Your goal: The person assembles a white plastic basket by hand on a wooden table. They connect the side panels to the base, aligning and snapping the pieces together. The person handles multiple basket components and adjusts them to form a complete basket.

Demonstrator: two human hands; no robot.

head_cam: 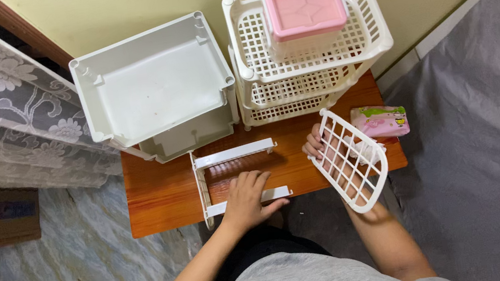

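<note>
Your grey shirt fills the bottom of the head view, both forearms reaching out over a small wooden table [160,199]. Your left hand [246,198] rests flat, fingers loose, on a white plastic frame piece [226,157] lying on the tabletop. Your right hand [322,146] grips a white lattice panel [351,162] by its upper edge, fingers curled through the grid, holding it tilted above the table's right end. It looks light and stiff but thin, likely to flex or snap if twisted, so the thicker rim seems the safest hold. Behind it lies a pink tissue packet [381,121]. Further back stand a solid white tray [154,85] and stacked white baskets [309,54] carrying a pink-lidded box [307,12]
</note>
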